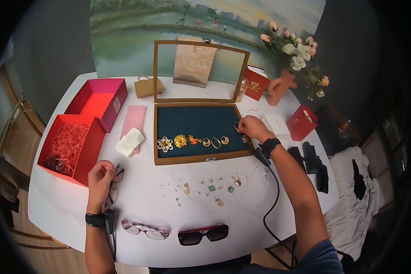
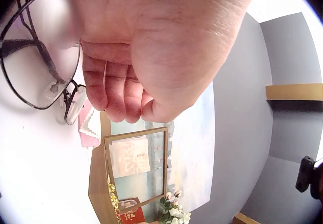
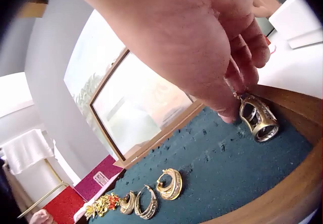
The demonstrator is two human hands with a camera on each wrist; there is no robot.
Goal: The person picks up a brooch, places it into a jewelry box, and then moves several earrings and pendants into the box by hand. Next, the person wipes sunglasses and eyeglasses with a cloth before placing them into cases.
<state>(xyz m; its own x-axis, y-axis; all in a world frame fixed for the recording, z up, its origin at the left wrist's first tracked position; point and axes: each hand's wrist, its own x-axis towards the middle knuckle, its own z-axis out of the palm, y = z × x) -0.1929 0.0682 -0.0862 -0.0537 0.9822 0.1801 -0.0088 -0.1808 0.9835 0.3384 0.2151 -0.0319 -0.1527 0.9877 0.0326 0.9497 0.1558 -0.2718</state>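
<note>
My right hand is over the right end of the teal-lined jewellery box, pinching a thin hoop earring at its fingertips. Just below these fingers in the right wrist view is a gold earring with clear stones; whether they touch it I cannot tell. Along the lining lie a silver flower piece, a gold flower piece, an orange floral piece and several hoops. My left hand, loosely curled with nothing visible in it, is beside black-framed glasses.
Small earrings are scattered in front of the box. Patterned glasses and dark sunglasses lie near the front edge. A red box of shredded paper stands left, a red bag and black stands right. The glass lid stands raised.
</note>
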